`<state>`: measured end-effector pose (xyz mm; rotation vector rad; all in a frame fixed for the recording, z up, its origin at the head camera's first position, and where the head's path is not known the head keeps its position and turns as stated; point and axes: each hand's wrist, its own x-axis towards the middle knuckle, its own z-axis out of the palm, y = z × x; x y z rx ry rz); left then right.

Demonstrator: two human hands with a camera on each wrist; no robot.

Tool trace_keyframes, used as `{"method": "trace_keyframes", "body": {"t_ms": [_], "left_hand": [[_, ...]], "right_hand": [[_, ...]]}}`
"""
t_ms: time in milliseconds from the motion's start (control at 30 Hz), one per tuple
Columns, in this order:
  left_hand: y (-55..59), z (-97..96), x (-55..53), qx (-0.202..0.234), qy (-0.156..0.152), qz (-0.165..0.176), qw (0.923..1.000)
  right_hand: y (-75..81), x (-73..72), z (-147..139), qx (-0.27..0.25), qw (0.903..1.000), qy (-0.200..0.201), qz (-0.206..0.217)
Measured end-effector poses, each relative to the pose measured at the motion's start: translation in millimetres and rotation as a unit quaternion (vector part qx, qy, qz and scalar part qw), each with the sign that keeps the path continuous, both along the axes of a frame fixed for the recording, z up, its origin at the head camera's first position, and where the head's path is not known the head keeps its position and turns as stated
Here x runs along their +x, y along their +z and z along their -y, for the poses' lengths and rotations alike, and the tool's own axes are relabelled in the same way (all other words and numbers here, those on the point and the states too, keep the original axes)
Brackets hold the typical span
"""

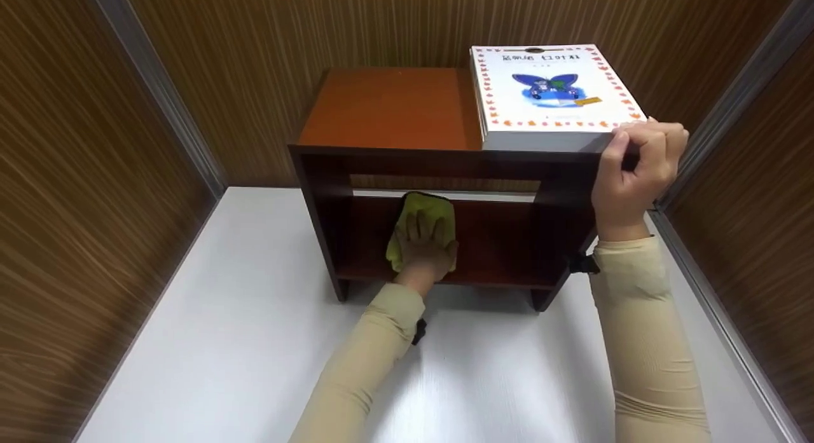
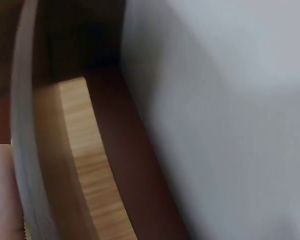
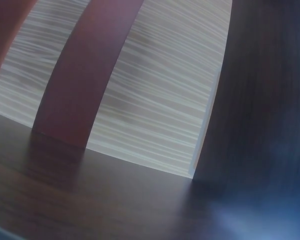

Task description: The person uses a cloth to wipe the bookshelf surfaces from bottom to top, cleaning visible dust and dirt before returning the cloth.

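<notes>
A yellow-green cloth [image 1: 427, 208] lies on the lower board of a small dark-brown shelf [image 1: 388, 109]. On top of the cloth my left hand [image 1: 426, 243] lies with its fingers spread. My right hand [image 1: 642, 166] has its fingers curled at the shelf's front right top corner and appears to grip it; the exact contact is hidden. Its fingertips also touch or nearly touch a stack of white picture books [image 1: 559, 90], whose top cover has a blue butterfly. A fingertip shows at the left edge of the left wrist view.
Wood-grain panels [image 1: 407, 23] stand behind and at both sides, with grey metal strips [image 1: 159, 81] in the corners. The shelf stands on a white floor [image 1: 241, 290]. Its dark side panel [image 3: 265, 100] and reddish back rail [image 3: 87, 75] appear in the right wrist view.
</notes>
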<state>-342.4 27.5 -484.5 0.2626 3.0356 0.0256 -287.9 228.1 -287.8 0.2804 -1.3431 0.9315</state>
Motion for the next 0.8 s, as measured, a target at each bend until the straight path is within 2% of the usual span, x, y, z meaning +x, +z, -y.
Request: {"method": "trace_keyframes", "body": {"t_ms": [233,367,533,667,800], "left_hand": [[-3.1,-6.9,29.9,-0.002,-0.025,-0.016,0.9996],[-2.4,-9.6,36.2,0.003,-0.036,-0.024,0.9991],[0.0,-13.6,30.2,0.007,-0.045,-0.023,0.9987],[-0.7,-18.9,19.5,0.005,-0.051,-0.010,0.9986],[-0.8,-26.4,6.5,-0.001,-0.048,-0.012,0.9988]], "right_hand": [[0.1,-1.1,-2,0.002,1.0000,-0.002,-0.001],[-0.9,-2.1,-3,0.002,1.0000,-0.005,-0.002],[-2.1,-4.7,-5,0.004,0.9999,-0.012,0.001],[-1.7,-4.2,-4,0.002,1.0000,-0.007,-0.005],[0.5,-1.7,-1,0.000,0.9999,0.000,-0.011]]}}
